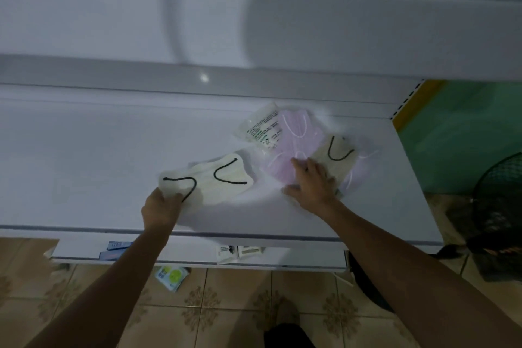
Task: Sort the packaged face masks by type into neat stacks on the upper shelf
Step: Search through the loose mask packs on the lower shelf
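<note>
On the white upper shelf (84,150) lie packaged face masks. My left hand (161,207) grips the near-left corner of a cream mask pack with black ear loops (223,181), which rests on the shelf. To the right is a loose pile: pink mask packs with white loops (282,161), another cream pack with a black loop (339,158) on top of them, and a pack with its printed label side up (261,128) at the back. My right hand (310,181) lies flat on the pink packs with fingers spread, its edge touching the cream pack.
A lower shelf (197,260) sticks out below with small boxes (115,248) and packs (240,251) on it. One pack (171,275) lies on the tiled floor. A black mesh basket (500,215) stands at the right by a green wall. Another white shelf overhangs at the top.
</note>
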`<state>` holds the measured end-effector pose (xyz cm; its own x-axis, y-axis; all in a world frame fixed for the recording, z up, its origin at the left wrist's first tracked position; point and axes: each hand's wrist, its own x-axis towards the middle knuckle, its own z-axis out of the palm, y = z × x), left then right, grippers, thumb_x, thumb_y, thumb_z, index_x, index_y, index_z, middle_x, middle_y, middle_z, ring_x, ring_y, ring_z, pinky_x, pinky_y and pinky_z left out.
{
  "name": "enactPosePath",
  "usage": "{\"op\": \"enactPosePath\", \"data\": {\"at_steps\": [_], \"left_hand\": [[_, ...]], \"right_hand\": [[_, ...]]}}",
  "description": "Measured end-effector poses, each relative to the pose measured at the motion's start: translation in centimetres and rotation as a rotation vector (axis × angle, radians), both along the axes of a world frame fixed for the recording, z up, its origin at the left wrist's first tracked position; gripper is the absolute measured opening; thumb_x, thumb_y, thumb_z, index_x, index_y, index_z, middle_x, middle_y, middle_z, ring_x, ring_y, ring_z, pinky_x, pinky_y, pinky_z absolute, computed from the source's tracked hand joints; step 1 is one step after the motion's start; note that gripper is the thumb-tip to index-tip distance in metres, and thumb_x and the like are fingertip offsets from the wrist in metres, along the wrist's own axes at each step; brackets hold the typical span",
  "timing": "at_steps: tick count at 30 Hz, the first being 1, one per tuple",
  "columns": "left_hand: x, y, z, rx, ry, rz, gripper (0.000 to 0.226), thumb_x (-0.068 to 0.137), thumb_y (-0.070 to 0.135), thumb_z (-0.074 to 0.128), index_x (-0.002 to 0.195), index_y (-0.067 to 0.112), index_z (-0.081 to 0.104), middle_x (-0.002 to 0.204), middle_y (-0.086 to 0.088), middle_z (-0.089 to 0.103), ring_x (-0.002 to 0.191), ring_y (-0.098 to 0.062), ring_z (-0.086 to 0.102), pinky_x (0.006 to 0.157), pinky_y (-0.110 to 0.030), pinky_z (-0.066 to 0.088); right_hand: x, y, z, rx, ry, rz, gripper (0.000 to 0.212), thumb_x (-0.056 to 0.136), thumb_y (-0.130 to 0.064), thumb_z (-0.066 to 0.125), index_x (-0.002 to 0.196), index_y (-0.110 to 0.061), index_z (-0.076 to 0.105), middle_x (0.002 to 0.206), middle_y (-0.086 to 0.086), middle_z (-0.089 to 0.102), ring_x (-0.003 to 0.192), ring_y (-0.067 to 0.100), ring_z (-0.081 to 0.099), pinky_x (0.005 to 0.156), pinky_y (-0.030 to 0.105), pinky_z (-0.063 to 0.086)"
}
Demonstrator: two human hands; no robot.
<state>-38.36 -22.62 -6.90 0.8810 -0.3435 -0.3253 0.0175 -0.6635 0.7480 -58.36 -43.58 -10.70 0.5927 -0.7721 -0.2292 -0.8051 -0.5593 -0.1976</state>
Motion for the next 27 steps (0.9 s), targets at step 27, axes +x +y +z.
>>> {"op": "enactPosePath", "data": {"at_steps": [27], "left_hand": [[1.5, 4.4, -1.5, -0.087, 0.199, 0.052, 0.030, 0.080, 0.018, 0.070, 0.105, 0.012, 0.055, 0.112, -0.022, 0.061, 0.102, -0.038, 0.058, 0.088, -0.051, 0.051]], "right_hand": [[3.0, 9.2, 0.8, 0.159, -0.257, 0.192, 0.076, 0.083, -0.032, 0.065, 0.145, -0.013, 0.025, 0.155, 0.006, 0.013, 0.141, 0.024, 0.016, 0.109, 0.041, 0.031]]}}
